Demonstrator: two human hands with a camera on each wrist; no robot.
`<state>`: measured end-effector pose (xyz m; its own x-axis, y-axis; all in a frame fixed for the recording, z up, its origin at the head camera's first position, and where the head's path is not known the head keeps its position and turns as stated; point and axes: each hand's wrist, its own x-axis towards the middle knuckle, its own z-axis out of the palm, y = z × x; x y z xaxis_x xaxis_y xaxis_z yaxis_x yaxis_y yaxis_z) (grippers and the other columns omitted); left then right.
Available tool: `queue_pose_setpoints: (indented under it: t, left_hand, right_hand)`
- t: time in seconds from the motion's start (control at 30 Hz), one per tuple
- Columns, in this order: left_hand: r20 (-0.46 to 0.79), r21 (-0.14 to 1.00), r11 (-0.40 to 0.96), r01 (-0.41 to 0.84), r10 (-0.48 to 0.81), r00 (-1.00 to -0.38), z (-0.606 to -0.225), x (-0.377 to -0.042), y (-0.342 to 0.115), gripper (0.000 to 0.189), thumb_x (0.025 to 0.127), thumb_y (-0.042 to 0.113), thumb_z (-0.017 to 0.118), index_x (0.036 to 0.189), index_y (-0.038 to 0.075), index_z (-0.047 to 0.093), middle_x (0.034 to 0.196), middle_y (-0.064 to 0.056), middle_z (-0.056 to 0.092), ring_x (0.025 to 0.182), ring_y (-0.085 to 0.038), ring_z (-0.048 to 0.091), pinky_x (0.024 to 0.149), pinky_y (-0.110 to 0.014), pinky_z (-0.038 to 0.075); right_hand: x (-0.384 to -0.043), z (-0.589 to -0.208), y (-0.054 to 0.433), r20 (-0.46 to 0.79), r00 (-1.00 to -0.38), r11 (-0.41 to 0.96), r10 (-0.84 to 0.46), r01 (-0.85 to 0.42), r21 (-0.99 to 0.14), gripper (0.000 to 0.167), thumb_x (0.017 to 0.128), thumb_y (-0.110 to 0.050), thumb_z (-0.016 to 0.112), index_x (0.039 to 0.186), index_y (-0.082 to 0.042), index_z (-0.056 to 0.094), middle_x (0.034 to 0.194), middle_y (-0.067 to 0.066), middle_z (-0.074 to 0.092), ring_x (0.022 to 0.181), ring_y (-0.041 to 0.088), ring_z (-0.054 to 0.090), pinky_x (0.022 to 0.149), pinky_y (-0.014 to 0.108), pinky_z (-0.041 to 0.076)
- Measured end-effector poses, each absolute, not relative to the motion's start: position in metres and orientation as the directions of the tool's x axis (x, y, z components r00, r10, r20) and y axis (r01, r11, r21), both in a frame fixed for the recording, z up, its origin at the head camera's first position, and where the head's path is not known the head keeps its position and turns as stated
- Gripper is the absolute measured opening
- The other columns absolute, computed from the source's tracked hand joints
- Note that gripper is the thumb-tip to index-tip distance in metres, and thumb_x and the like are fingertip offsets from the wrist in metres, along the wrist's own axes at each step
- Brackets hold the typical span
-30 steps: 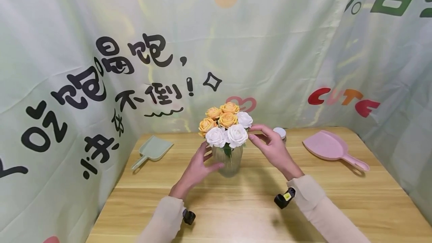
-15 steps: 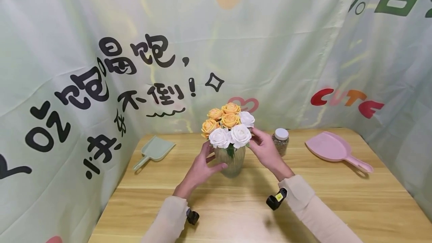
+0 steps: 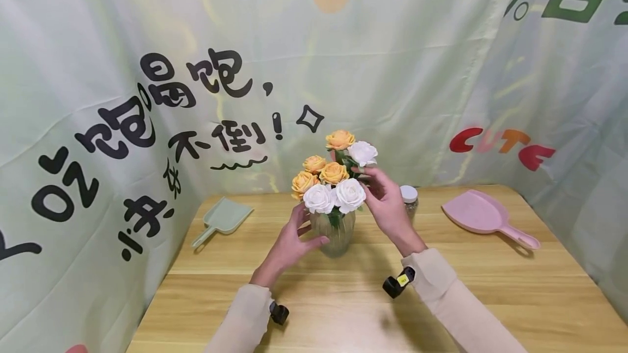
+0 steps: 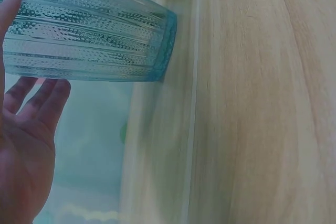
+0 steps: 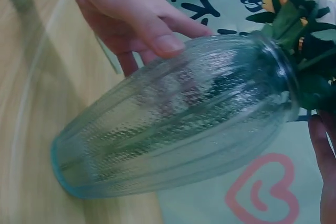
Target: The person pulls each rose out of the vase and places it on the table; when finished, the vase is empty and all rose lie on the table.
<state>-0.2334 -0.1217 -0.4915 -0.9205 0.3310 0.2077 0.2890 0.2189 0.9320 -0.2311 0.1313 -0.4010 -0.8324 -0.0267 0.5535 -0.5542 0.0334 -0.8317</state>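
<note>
Flowers: one orange flower (image 3: 340, 139) and one white flower (image 3: 363, 153), both higher than half a second ago, risen above the others along with the right hand (image 3: 388, 200); lower ends hidden.
Lift: seemingly a partial removal from the vase (image 3: 338, 238), only these two drawn up so far.
Remaining bunch (image 3: 334, 172): three orange and two white blooms, little changed, seated at the vase mouth between both hands.
Vase: upright on the desk (image 3: 343, 315), between the hands, in the left one's hold, not visibly shifted.
Left hand (image 3: 293, 238): curved about the vase's near side, thumb across the front, fingers around the flank, probably for steadiness; no rise along with the blooms.
Right hand: gripping the raised flowers from below, thumb and forefinger close together, palm turned inward, forearm slanting in; exact fingertip contact partly hidden.
Jar (image 3: 409, 196): just behind the right hand, partly covered by it.
Pink dustpan (image 3: 478, 211): well apart, rightward of the right hand.
Green dustpan (image 3: 225, 215): well apart, leftward of the left hand.
</note>
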Motion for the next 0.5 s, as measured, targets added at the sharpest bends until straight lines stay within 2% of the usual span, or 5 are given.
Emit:
queue_pose_setpoints:
  t: [0.23, 0.37, 0.5]
  left_hand:
    - [0.198, 0.931, 0.229, 0.285, 0.340, -0.919, -0.492, -0.233, -0.121, 0.097, 0.090, 0.038, 0.092, 0.166, 0.022, 0.033, 0.167, -0.009, 0.048, 0.153, -0.034, 0.050, 0.125, -0.053, 0.049]
    - [0.191, 0.933, 0.228, 0.277, 0.335, -0.923, -0.491, -0.232, -0.122, 0.098, 0.090, 0.039, 0.092, 0.166, 0.022, 0.033, 0.167, -0.010, 0.049, 0.153, -0.034, 0.050, 0.124, -0.053, 0.049]
    - [0.184, 0.937, 0.226, 0.268, 0.333, -0.925, -0.491, -0.232, -0.123, 0.102, 0.089, 0.039, 0.093, 0.168, 0.022, 0.030, 0.167, -0.008, 0.047, 0.153, -0.034, 0.050, 0.125, -0.053, 0.049]
  right_hand:
    - [-0.231, -0.403, 0.127, 0.537, -0.842, 0.034, -0.041, -0.539, -0.842, 0.036, 0.104, 0.012, 0.058, 0.140, 0.009, 0.061, 0.140, 0.010, 0.068, 0.112, 0.005, 0.070, 0.092, 0.016, 0.060]
    - [-0.232, -0.398, 0.125, 0.536, -0.844, 0.033, -0.024, -0.536, -0.843, 0.041, 0.102, 0.012, 0.059, 0.143, 0.007, 0.060, 0.144, 0.015, 0.065, 0.115, 0.007, 0.067, 0.095, 0.015, 0.060]
    - [-0.234, -0.395, 0.121, 0.515, -0.857, 0.025, -0.008, -0.515, -0.857, 0.049, 0.098, 0.017, 0.061, 0.146, 0.005, 0.059, 0.139, 0.016, 0.061, 0.116, 0.009, 0.063, 0.094, 0.016, 0.058]
